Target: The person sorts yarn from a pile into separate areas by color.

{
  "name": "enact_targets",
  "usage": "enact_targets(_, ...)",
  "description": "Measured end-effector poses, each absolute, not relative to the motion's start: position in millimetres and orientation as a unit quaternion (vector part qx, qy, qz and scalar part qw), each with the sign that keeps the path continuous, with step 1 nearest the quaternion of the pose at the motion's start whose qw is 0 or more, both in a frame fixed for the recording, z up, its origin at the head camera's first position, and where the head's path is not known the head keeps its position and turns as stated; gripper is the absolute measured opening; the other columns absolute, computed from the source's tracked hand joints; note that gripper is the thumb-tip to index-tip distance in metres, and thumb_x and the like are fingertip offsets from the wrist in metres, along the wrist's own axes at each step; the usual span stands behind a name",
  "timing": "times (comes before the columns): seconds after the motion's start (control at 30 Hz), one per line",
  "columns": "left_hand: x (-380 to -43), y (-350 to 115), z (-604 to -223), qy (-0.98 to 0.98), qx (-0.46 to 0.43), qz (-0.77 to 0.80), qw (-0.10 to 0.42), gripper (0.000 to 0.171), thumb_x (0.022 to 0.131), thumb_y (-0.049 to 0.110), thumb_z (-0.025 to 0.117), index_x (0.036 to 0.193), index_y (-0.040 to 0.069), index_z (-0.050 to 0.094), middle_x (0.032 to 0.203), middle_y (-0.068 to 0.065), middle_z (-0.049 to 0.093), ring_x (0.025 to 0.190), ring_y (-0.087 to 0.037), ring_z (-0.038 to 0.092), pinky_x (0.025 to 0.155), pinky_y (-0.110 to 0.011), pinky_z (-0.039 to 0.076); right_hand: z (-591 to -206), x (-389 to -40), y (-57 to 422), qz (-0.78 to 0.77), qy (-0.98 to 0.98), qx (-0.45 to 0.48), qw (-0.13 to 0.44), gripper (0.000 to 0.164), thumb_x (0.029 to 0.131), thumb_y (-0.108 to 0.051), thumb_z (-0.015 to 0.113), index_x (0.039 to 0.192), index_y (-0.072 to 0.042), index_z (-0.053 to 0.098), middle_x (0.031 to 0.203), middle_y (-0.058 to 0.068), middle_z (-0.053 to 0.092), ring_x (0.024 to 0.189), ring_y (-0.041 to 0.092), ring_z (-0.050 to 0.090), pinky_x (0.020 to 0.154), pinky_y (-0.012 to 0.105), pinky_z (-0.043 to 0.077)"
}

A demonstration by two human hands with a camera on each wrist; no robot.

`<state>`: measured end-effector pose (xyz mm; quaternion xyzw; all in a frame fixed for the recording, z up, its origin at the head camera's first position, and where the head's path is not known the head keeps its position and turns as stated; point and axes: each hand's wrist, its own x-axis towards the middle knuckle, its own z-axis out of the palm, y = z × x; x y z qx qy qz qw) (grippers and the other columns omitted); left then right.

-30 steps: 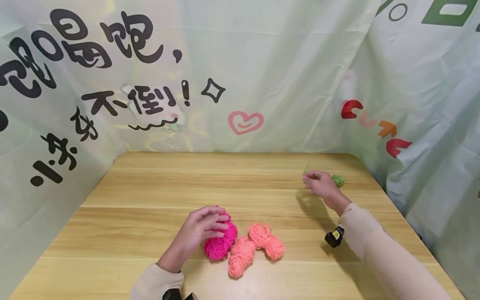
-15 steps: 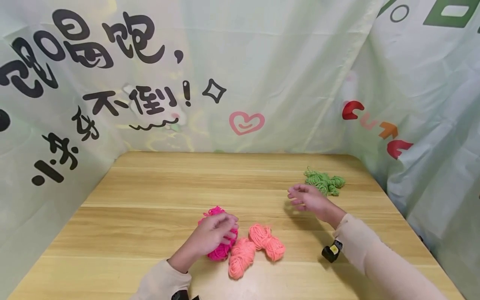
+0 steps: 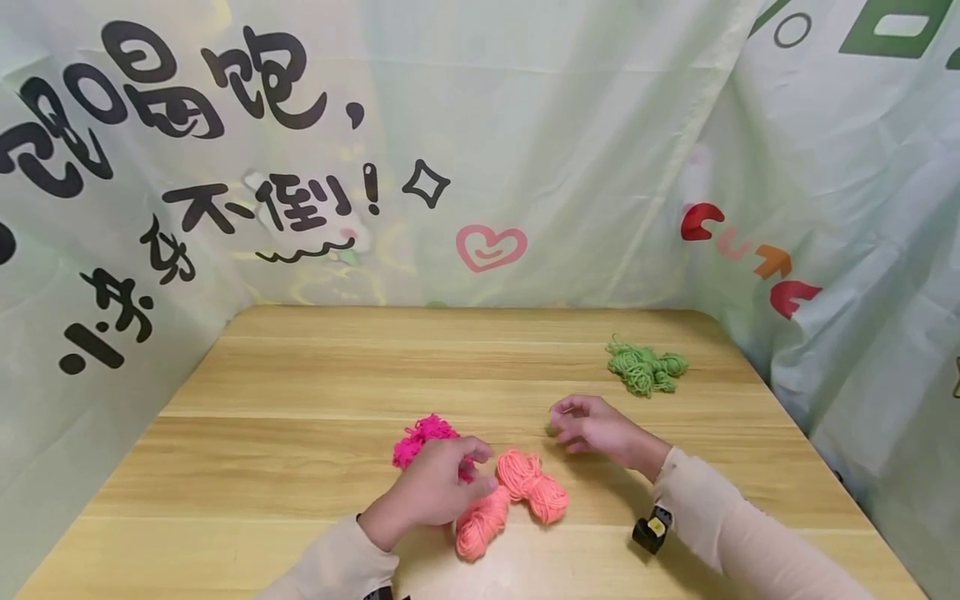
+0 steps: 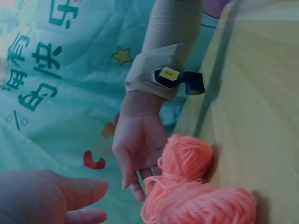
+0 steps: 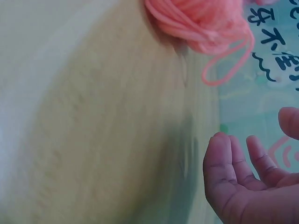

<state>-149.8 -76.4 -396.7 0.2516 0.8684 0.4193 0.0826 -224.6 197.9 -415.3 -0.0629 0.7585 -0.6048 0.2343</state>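
Observation:
My left hand (image 3: 435,483) hovers over the magenta yarn (image 3: 423,437) and the left end of the coral yarn, its fingers relaxed and holding nothing. Two coral yarn bundles lie side by side: the nearer one (image 3: 480,529) is partly covered by my left hand, and the other (image 3: 534,486) sits just right of it. To the right of and beyond them, my right hand (image 3: 600,429) is above the table with loosely bent fingers and nothing in them. In the right wrist view, coral yarn (image 5: 205,23) with a loose loop shows beyond the fingers.
A bunch of green yarn (image 3: 645,368) lies at the back right of the wooden table (image 3: 315,367). Printed cloth (image 3: 600,150) hangs behind the table and along its sides. Each sleeve carries a small black camera (image 3: 651,531) at the wrist.
My right hand has come away from the green yarn, moving left and nearer, leaving the green yarn uncovered. My left hand has shifted right from the magenta yarn toward the coral bundles.

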Motion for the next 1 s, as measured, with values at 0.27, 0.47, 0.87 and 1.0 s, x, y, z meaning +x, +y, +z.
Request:
enact_targets(0.27,-144.7,-67.9,-395.9,0.909,0.273,0.314,0.040,0.030,0.087,0.018,0.074,0.112,0.003,0.068,0.070,0.001,0.056,0.061,-0.005,0.045,0.062,-0.024,0.047,-418.7,-213.0,187.0,-0.577,0.768,-0.073,0.269,0.035,0.095,-0.015,0.061,0.119,0.009,0.049,0.103,0.016,0.058,0.081,0.021,0.058,0.069,0.033,0.054)
enact_targets(0.47,-135.4,-62.4,-393.0,0.932,0.302,0.201,0.011,0.036,0.083,0.025,0.077,0.112,0.005,0.068,0.098,-0.004,0.066,0.090,-0.015,0.061,0.079,-0.030,0.053,-418.4,-205.6,180.0,-0.560,0.771,-0.109,0.284,0.034,0.093,-0.011,0.063,0.117,0.009,0.049,0.093,0.014,0.056,0.073,0.019,0.055,0.062,0.030,0.051)
enact_targets(0.87,-124.9,-49.3,-393.3,0.949,0.299,0.096,0.033,0.038,0.078,0.032,0.082,0.105,0.008,0.069,0.084,-0.002,0.061,0.074,-0.015,0.060,0.059,-0.027,0.052,-419.7,-200.2,172.7,-0.518,0.791,-0.155,0.287,0.039,0.087,-0.007,0.071,0.118,0.007,0.052,0.094,0.013,0.055,0.071,0.018,0.055,0.059,0.030,0.050)
enact_targets(1.0,-124.9,-48.0,-396.9,0.950,0.295,0.094,0.042,0.037,0.078,0.032,0.082,0.102,0.007,0.068,0.083,-0.003,0.060,0.071,-0.014,0.059,0.059,-0.026,0.052,-418.4,-199.5,171.2,-0.501,0.796,-0.177,0.290,0.046,0.083,-0.007,0.076,0.120,0.005,0.052,0.100,0.013,0.057,0.081,0.021,0.058,0.067,0.035,0.054)
